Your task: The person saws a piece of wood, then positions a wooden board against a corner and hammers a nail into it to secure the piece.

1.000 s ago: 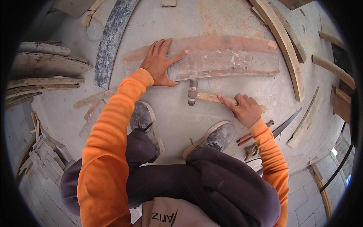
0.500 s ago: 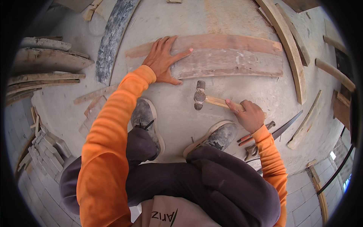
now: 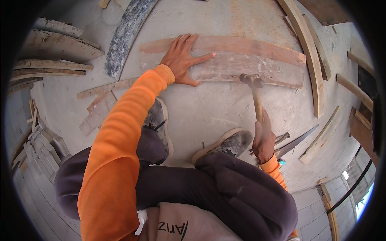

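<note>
A wide, worn wooden board [image 3: 241, 60] lies crosswise on the floor in front of my feet. My left hand [image 3: 185, 60] rests flat on its left end with the fingers spread. In my right hand [image 3: 263, 138] is a hammer, gripped by its wooden handle. The hammer's steel head [image 3: 251, 80] is at the board's near edge, right of the middle; whether it touches the wood I cannot tell. Just beyond my right wrist lie a handsaw [image 3: 298, 141] and a claw-ended metal tool [image 3: 281, 138], partly hidden by the hand.
A long timber [image 3: 306, 52] runs past the board's right end. On the left lie a dark, stained plank [image 3: 128, 38] and a stack of rough boards [image 3: 60, 46]. Smaller scraps [image 3: 98, 112] sit near my left shoe [image 3: 157, 122]. A thin offcut [image 3: 320, 134] lies right of the saw.
My right hand has swung the hammer from lying sideways to pointing forward, its head now at the board's near edge. My left hand stays on the board. The view has shifted slightly.
</note>
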Available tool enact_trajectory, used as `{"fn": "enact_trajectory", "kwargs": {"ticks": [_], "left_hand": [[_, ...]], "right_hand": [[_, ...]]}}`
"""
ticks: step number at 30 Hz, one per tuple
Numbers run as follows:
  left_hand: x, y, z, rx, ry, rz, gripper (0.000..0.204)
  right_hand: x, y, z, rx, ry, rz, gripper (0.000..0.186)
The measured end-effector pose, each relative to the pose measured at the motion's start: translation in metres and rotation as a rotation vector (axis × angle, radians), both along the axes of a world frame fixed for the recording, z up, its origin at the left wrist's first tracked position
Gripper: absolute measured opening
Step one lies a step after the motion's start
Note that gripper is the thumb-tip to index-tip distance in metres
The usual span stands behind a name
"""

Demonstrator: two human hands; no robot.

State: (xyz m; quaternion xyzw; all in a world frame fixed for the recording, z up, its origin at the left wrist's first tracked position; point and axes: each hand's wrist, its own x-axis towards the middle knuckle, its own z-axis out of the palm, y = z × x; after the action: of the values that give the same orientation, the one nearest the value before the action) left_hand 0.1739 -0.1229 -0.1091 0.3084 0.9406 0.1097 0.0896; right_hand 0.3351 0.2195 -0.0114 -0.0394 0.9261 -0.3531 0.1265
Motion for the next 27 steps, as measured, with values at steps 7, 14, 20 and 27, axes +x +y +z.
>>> {"fn": "enact_trajectory", "kwargs": {"ticks": [7,14,20,27], "left_hand": [[0.001,-0.001,-0.004,-0.006,0.024,0.003,0.103],[0.005,-0.002,-0.003,-0.008,-0.001,0.014,0.106],[0.001,0.000,-0.008,0.018,0.024,0.008,0.106],[0.001,-0.002,-0.002,-0.065,0.000,0.016,0.105]], "right_hand": [[0.009,-0.005,0.007,0.026,0.010,-0.066,0.052],[-0.014,-0.014,0.007,0.078,-0.037,-0.035,0.050],[0.005,-0.008,0.006,-0.020,0.033,-0.079,0.052],[-0.009,-0.019,0.011,0.025,-0.021,-0.092,0.053]]}}
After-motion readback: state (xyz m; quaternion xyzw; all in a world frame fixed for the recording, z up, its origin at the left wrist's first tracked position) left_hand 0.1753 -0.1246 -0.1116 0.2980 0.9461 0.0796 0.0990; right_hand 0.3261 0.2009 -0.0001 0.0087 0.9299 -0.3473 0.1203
